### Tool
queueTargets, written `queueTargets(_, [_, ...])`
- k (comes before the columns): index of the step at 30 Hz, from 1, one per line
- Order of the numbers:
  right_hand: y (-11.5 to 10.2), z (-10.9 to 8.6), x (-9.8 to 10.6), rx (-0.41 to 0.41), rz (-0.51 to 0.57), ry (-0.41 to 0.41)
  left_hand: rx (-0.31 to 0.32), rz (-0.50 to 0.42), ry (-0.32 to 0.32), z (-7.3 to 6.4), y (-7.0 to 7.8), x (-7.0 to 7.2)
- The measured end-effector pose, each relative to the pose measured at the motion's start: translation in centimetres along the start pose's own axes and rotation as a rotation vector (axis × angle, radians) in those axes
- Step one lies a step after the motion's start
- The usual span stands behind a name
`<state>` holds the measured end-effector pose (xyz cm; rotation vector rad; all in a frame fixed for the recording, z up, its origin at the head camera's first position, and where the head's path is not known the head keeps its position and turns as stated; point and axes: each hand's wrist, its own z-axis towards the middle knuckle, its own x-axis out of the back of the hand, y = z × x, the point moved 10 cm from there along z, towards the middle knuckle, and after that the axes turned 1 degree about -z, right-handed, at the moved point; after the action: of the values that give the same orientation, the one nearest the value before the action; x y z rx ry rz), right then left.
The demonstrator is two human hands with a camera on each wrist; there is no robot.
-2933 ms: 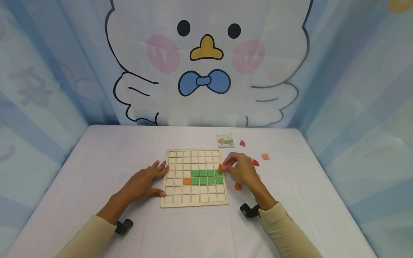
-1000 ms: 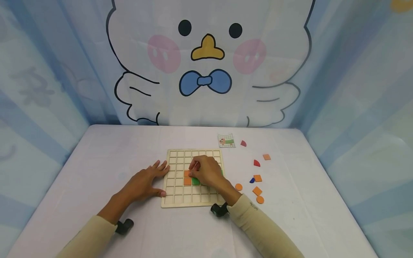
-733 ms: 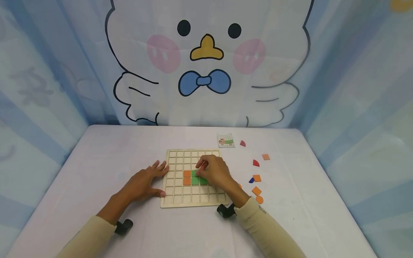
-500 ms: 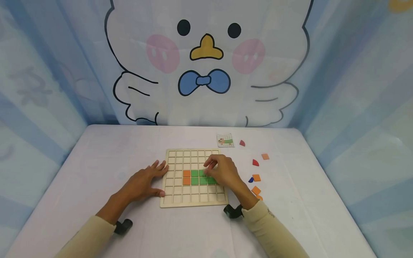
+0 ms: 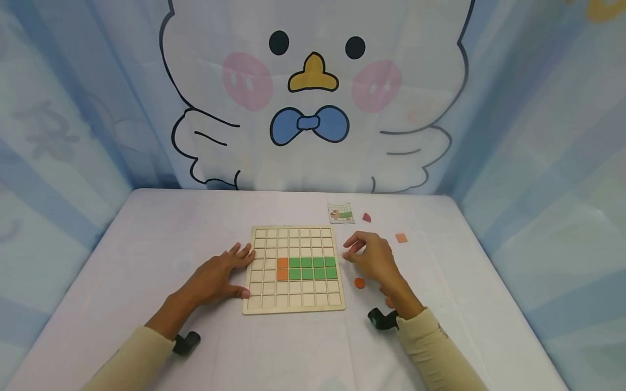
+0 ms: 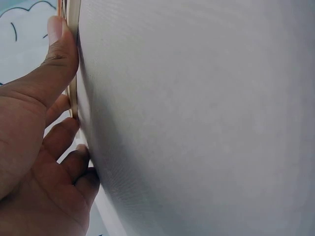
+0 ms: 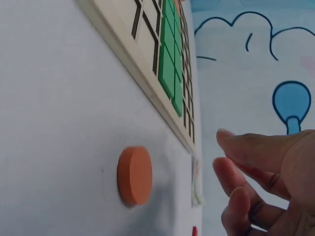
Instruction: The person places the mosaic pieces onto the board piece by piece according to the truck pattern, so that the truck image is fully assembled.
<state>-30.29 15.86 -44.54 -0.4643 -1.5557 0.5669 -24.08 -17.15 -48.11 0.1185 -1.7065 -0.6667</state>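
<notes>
The right hand [image 5: 373, 259] hung empty, loosely parted; uneven pressure from the spread, ungripping left hand [image 5: 218, 276] risked skewing the board [image 5: 295, 288].

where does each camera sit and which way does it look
Head: on the head, facing forward and down at the grid board; left hand, right hand and sleeves show.
Left wrist: on that wrist, facing the board's edge and table; only the left hand shows.
Right wrist: on that wrist, facing the board and curtain; only the right hand shows.
Head and right wrist share the orange disc.
</notes>
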Motion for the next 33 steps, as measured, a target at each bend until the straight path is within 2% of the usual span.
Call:
queueTargets(11, [3.5, 0.9, 3.5, -0.033, -0.035, 0.075, 0.005, 0.005, 0.001, 0.0, -0.2, 0.0])
queueTargets(20, [6.4, 1.8, 5.8, -0.080, -0.064, 0.097, 0.003, -0.003, -0.001, 0.0, -0.3, 0.0])
queueTargets(33, [9.5, 2.5, 8.0, -0.097, -0.099, 0.145, -0.005, 0.000, 0.006, 0.1, -0.2, -0.1])
